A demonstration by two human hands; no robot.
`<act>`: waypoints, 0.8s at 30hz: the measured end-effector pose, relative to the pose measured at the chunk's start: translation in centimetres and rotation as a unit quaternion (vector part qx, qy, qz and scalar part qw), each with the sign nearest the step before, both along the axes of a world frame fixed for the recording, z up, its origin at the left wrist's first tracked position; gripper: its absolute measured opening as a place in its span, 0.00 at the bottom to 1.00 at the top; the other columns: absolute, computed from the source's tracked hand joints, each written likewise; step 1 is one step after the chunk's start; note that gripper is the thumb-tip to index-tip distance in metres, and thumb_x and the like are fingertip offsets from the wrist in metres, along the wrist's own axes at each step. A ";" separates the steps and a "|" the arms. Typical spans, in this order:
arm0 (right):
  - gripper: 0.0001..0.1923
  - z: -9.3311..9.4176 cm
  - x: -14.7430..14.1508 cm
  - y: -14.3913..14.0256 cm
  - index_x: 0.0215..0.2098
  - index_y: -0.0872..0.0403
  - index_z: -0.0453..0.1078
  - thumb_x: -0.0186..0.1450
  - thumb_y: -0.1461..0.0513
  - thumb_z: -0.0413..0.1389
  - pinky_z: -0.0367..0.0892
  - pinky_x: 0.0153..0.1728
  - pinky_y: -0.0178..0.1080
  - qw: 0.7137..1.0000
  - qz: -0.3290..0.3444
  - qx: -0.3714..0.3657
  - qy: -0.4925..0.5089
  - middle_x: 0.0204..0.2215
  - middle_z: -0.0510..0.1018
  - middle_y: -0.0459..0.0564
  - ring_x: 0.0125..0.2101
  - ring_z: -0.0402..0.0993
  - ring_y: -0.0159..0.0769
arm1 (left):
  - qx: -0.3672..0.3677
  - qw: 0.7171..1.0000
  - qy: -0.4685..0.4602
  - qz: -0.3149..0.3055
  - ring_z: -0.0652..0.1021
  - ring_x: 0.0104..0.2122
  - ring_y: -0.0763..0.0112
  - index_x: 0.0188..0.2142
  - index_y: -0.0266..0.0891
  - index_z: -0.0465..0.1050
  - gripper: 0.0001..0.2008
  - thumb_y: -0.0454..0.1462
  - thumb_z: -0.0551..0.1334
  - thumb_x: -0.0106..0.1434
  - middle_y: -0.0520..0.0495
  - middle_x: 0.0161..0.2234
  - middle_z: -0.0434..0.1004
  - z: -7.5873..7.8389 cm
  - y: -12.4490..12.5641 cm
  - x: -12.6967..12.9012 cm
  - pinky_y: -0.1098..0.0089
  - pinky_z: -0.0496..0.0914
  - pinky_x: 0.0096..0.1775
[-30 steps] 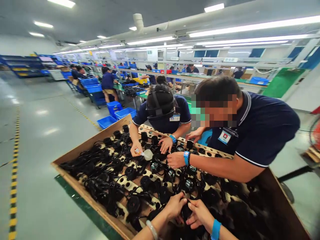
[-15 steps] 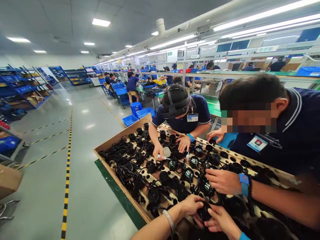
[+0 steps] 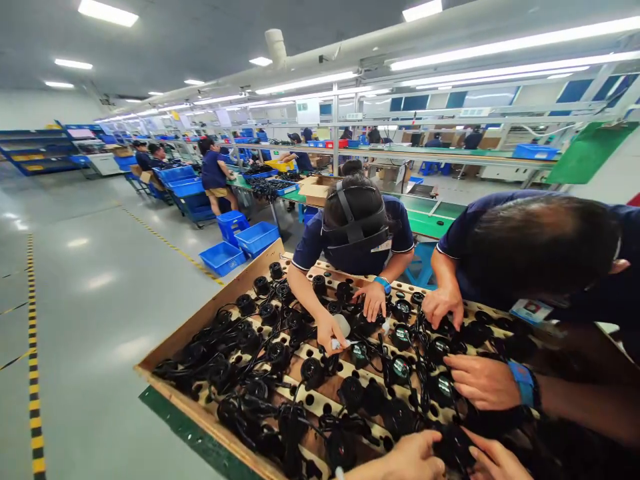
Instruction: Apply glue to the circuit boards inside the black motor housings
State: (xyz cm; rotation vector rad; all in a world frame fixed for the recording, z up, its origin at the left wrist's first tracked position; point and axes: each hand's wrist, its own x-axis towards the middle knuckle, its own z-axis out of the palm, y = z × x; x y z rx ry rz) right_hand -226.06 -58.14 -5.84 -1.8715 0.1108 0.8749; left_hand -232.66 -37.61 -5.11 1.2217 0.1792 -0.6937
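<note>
Head view: left hand (image 3: 413, 457) and right hand (image 3: 495, 461) together grip a black part (image 3: 453, 445).

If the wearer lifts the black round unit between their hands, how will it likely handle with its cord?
The unit looks like rigid moulded plastic, so it should keep its shape between the left hand and right hand. Its cord looks floppy and is tangled among neighbouring cords, so it may drag or snag. Being round, it could roll if set loose on the tray.

Left hand (image 3: 415, 459), right hand (image 3: 495, 461) cut off by bottom edge.
</note>
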 end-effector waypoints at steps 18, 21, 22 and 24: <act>0.15 8.0 -1.5 13.5 0.36 0.52 0.73 0.67 0.54 0.47 0.68 0.37 0.38 0.900 0.011 -0.170 -0.402 0.35 0.76 0.53 0.33 0.74 0.38 | 0.216 0.969 -0.083 0.082 0.68 0.25 0.74 0.43 0.37 0.71 0.31 0.61 0.60 0.53 0.54 0.22 0.65 10.5 21.2 -4.7 0.73 0.64 0.30; 0.14 7.8 3.6 17.1 0.42 0.53 0.73 0.65 0.56 0.49 0.67 0.38 0.39 0.887 -0.010 -0.191 -0.419 0.38 0.75 0.55 0.35 0.74 0.40 | 0.177 0.981 -0.074 0.037 0.70 0.25 0.73 0.44 0.37 0.71 0.32 0.61 0.59 0.54 0.52 0.24 0.69 9.4 19.6 -5.2 0.73 0.65 0.30; 0.14 7.5 5.6 18.2 0.43 0.54 0.72 0.65 0.57 0.50 0.67 0.38 0.39 0.888 -0.018 -0.195 -0.415 0.36 0.76 0.54 0.35 0.74 0.39 | 0.168 0.983 -0.070 0.020 0.70 0.25 0.73 0.45 0.37 0.71 0.33 0.61 0.59 0.54 0.51 0.24 0.70 9.0 19.1 -5.5 0.73 0.65 0.30; 0.14 6.7 9.3 20.1 0.44 0.56 0.71 0.65 0.58 0.52 0.67 0.36 0.39 0.895 -0.035 -0.199 -0.397 0.26 0.75 0.50 0.31 0.74 0.38 | 0.174 0.982 -0.073 -0.010 0.71 0.25 0.72 0.46 0.37 0.72 0.33 0.61 0.58 0.55 0.50 0.25 0.71 8.3 18.4 -6.1 0.73 0.65 0.30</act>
